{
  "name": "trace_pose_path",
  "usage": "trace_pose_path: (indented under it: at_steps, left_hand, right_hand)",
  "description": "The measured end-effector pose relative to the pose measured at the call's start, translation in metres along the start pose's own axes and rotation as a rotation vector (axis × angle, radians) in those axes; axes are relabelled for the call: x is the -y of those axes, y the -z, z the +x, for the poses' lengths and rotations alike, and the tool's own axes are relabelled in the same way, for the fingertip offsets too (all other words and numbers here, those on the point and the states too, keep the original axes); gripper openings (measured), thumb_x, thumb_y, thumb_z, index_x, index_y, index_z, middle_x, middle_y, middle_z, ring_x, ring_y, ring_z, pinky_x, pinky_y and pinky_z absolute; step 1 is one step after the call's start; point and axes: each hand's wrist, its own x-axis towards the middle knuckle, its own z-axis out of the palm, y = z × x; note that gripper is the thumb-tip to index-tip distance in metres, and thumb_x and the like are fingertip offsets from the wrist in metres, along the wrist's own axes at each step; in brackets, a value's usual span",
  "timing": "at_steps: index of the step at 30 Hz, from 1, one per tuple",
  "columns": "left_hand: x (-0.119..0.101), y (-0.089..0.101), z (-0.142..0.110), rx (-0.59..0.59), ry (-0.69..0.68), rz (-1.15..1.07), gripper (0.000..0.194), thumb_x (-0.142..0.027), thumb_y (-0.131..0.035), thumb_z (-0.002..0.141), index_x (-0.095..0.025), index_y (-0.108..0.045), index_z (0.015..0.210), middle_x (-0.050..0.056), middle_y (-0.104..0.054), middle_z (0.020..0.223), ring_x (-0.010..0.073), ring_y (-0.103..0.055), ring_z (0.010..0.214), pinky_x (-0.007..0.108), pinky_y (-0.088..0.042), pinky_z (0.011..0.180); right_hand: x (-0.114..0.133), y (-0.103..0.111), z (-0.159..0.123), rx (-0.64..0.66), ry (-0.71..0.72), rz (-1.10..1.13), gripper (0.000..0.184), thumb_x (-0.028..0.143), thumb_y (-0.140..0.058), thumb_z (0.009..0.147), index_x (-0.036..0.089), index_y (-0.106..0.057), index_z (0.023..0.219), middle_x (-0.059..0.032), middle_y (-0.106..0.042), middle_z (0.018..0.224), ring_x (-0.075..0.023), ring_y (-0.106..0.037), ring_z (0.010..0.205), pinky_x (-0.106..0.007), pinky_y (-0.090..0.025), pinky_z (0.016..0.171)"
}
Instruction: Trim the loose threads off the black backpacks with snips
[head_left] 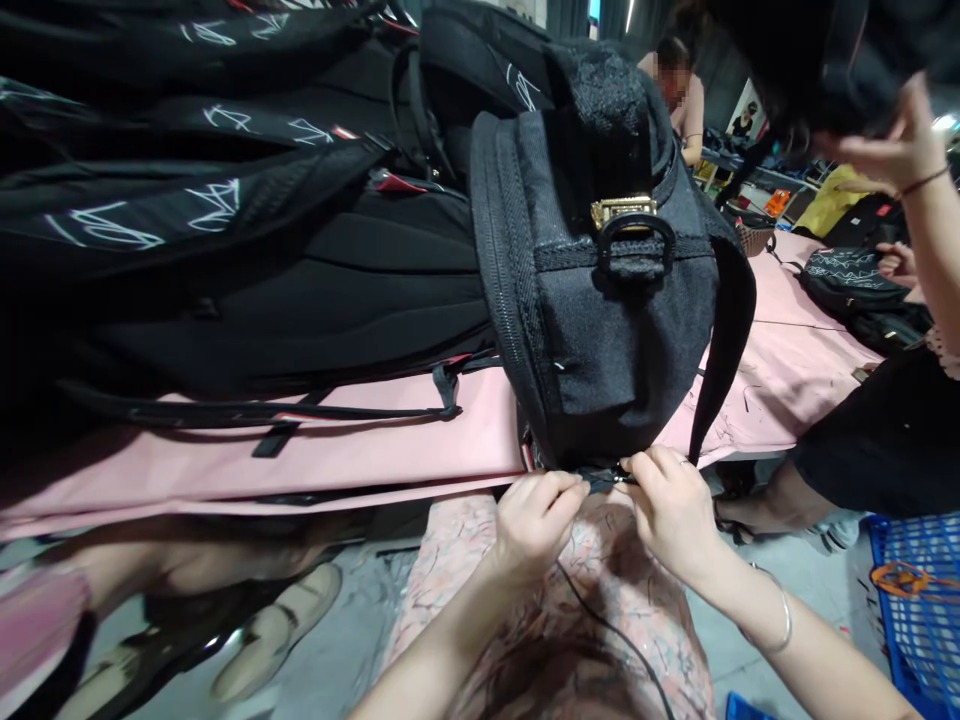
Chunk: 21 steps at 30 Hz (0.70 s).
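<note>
A black backpack point(607, 320) stands on end at the near edge of a pink-covered table point(337, 450), with a gold buckle near its top. My left hand point(536, 515) is closed in a pinch at the bag's lower edge, on the zipper seam. My right hand point(671, 500) pinches the same seam from the right, fingers curled; it wears a ring and a bangle. The two hands nearly meet at the zipper point(604, 476). A loose strap point(724, 340) hangs down the bag's right side.
A tall stack of black backpacks point(225, 220) with white markings fills the table's left. A co-worker's raised hand point(896, 140) and dark-clothed body are at the right. Another person sits at the back. A blue crate point(919, 590) stands on the floor at right.
</note>
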Motion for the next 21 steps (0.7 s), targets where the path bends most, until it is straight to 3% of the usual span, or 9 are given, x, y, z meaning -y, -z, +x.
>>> trace_pose_path:
  at_steps: [15, 18, 21]
  left_hand:
    - [0.0, -0.001, 0.0, -0.028, 0.014, -0.019, 0.016, -0.004, -0.05, 0.08, -0.017, -0.06, 0.081, 0.002, -0.064, 0.072, 0.0132, -0.058, 0.065, 0.024, -0.044, 0.059]
    - [0.0, -0.001, 0.0, -0.033, 0.011, -0.019, 0.015, -0.004, -0.051, 0.079, -0.017, -0.059, 0.081, 0.002, -0.064, 0.072, 0.0127, -0.056, 0.063, 0.023, -0.043, 0.058]
    - [0.001, 0.001, 0.001, -0.016, 0.004, -0.025, 0.015, -0.005, -0.05, 0.081, -0.017, -0.059, 0.082, 0.002, -0.064, 0.072, 0.0128, -0.056, 0.064, 0.024, -0.043, 0.058]
  right_hand:
    - [-0.009, -0.022, -0.015, -0.204, -0.183, 0.549, 0.014, 0.023, -0.051, 0.085, 0.018, -0.053, 0.097, -0.0013, -0.055, 0.077, -0.0141, -0.05, 0.066, -0.026, -0.043, 0.061]
    - [-0.013, -0.017, -0.016, -0.213, -0.076, 0.451, 0.013, 0.022, -0.048, 0.087, 0.016, -0.053, 0.098, -0.0038, -0.055, 0.08, -0.0161, -0.051, 0.071, -0.028, -0.042, 0.063]
    - [-0.014, -0.004, -0.011, -0.157, 0.07, 0.172, 0.015, 0.021, -0.044, 0.09, 0.015, -0.056, 0.095, -0.0068, -0.055, 0.082, -0.019, -0.05, 0.076, -0.031, -0.04, 0.066]
